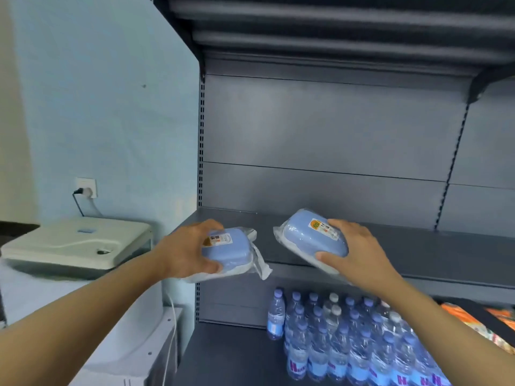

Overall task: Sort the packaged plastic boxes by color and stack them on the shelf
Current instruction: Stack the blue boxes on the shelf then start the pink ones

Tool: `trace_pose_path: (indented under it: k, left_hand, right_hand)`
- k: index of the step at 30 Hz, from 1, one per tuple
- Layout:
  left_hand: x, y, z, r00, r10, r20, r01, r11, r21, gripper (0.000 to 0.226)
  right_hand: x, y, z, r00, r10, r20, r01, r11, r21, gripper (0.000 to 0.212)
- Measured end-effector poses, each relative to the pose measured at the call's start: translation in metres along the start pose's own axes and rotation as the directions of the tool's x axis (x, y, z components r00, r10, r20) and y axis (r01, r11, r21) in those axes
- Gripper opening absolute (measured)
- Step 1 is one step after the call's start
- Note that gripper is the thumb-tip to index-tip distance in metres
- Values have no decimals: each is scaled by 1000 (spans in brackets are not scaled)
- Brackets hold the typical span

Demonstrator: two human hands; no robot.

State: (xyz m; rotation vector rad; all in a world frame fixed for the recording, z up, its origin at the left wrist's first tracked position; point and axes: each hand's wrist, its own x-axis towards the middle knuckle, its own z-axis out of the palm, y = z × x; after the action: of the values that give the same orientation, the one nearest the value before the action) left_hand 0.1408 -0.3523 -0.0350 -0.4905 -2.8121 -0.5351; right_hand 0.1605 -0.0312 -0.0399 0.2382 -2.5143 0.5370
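We hold one blue box in each grip: left hand point(187, 253) curled round the left box point(224, 250), right hand point(355, 253) round the right box point(312, 240). They seem light and stiff, but their wrap slippery, so we clasp the long sides. Just beyond lies the shelf point(404, 246).

Two packaged plastic boxes, both pale blue with rounded corners, each sealed in clear wrap bearing an orange-and-white label. The left box point(226, 250) sits in the left hand point(186, 250), roughly level, loose wrap trailing off its right end. The right box point(312, 239) sits in the right hand point(355, 253), tilted with its left end raised. Both are held above the front edge of the grey shelf point(418, 252), apart from each other.
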Motion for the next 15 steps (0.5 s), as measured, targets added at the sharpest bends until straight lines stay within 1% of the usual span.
trace_pose_path:
  k: [2,5,7,10,15]
  left_hand:
    - [22,-9,-3,999,-37,17,37,999,-21,75]
    - [61,-26,-3,998,-59,7,59,998,-19,72]
    - [91,-37,-1,999,-52,8,52,999,-10,70]
    - [142,-58,9,998,-40,52,40,999,4,71]
    - [217,-88,40,996,-14,90,13,1000,5,73]
  right_hand:
    - [19,4,3,1000,-1,3,1,1000,-17,71]
    - [46,6,13,1000,7,1,-7,1000,-17,71]
    - [65,7,22,1000,14,2,-14,1000,4,69]
    - [89,11,41,999,38,7,-38,999,30,67]
    - [128,19,75,997,75,13,-75,997,34,66]
